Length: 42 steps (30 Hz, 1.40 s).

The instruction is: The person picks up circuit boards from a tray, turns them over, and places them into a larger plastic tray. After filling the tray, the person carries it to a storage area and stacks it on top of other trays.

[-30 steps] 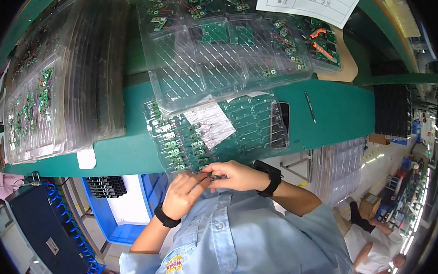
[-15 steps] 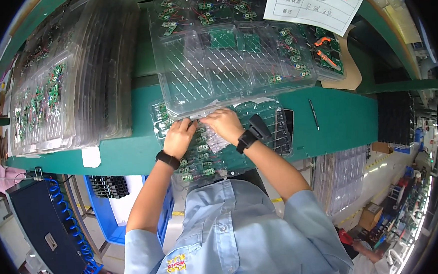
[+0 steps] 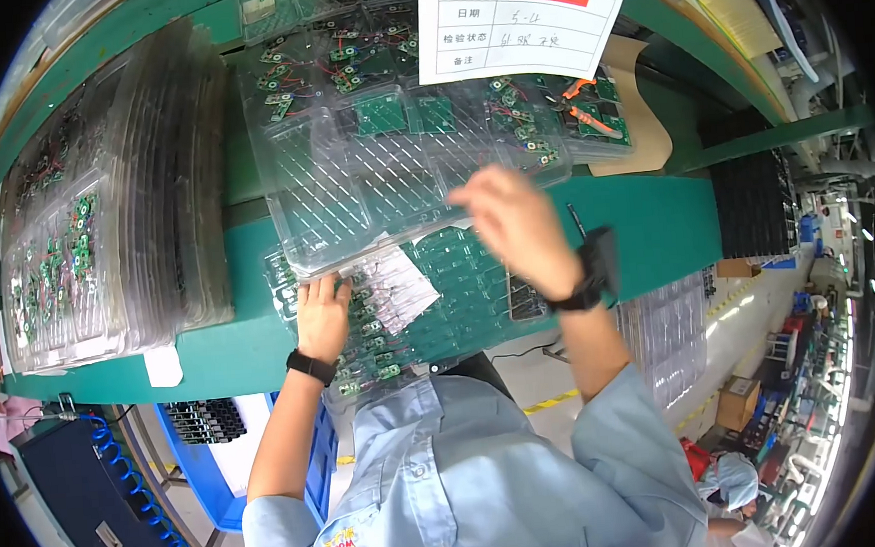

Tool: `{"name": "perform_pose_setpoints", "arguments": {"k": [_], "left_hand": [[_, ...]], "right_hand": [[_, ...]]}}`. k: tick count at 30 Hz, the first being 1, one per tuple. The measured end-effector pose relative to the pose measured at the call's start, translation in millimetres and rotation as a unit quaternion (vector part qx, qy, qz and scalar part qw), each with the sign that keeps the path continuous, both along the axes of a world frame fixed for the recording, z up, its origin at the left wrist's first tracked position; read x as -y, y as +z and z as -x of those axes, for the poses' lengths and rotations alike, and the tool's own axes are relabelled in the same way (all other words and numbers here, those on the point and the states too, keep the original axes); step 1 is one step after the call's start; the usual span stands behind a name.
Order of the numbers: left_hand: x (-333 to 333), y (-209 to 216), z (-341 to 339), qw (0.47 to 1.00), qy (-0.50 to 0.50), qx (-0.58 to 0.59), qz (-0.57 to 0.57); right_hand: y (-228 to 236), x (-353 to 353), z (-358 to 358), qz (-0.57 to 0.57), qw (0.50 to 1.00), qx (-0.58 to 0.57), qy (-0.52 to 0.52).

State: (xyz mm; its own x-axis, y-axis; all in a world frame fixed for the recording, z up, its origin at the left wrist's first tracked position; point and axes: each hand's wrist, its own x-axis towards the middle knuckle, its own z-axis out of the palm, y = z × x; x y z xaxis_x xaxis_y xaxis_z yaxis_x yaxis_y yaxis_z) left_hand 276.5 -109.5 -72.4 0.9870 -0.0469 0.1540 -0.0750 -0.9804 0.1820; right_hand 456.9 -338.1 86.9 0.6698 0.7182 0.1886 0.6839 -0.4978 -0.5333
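Observation:
My left hand [image 3: 322, 323] rests at the near edge of a clear plastic tray [image 3: 321, 259], fingers stretched forward and partly apart, over a lower tray [image 3: 462, 272] holding several small green circuit boards [image 3: 374, 343]. I see nothing held in it. My right hand [image 3: 520, 230], smeared by motion, is raised over the right part of the upper tray's near edge; its fingers cannot be made out. A white paper slip [image 3: 399, 291] lies on the lower tray between the hands. Flat green boards [image 3: 381, 115] sit in the upper tray's compartments.
Tall stacks of clear trays [image 3: 167, 190] stand at the left. A white form [image 3: 518, 28] with a red patch leans over the back trays. Orange-handled pliers [image 3: 597, 121] lie at the back right; a pen [image 3: 577, 220] and dark phone [image 3: 526, 298] are on the right.
My right hand has left the middle of the tray edge and moved right and upward. My left hand stays by the tray edge. The view has shifted, and more of the paper slip shows.

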Motion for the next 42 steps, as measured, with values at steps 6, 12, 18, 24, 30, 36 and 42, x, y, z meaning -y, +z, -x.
{"name": "perform_pose_setpoints", "arguments": {"k": [6,12,18,24,30,36,42], "left_hand": [[16.6,57.8,5.9,0.996,0.026,-0.001,0.083],[26.9,106.4,32.1,0.982,0.073,0.000,0.173],[50.1,146.5,47.5,0.947,0.026,0.099,0.304],[51.2,121.9,78.9,0.946,-0.032,0.002,0.323],[46.0,106.8,59.3,0.981,0.014,-0.015,0.193],[9.9,58.6,30.0,0.971,0.082,-0.036,0.222],[-4.7,39.4,-9.2,0.983,0.068,-0.027,0.168]], "right_hand": [[-9.0,18.5,-90.7,0.186,0.956,0.217,0.068],[36.1,8.0,-63.5,0.113,0.965,0.214,0.104],[35.6,-7.4,46.1,0.050,0.936,-0.217,0.273],[-35.5,-12.3,104.9,-0.017,0.836,-0.488,0.249],[-67.5,-18.8,114.9,0.060,0.871,-0.457,0.172],[-98.4,-30.6,73.2,0.001,0.930,-0.343,0.131],[-136.6,-71.2,61.1,-0.101,0.984,-0.134,0.061]]}}
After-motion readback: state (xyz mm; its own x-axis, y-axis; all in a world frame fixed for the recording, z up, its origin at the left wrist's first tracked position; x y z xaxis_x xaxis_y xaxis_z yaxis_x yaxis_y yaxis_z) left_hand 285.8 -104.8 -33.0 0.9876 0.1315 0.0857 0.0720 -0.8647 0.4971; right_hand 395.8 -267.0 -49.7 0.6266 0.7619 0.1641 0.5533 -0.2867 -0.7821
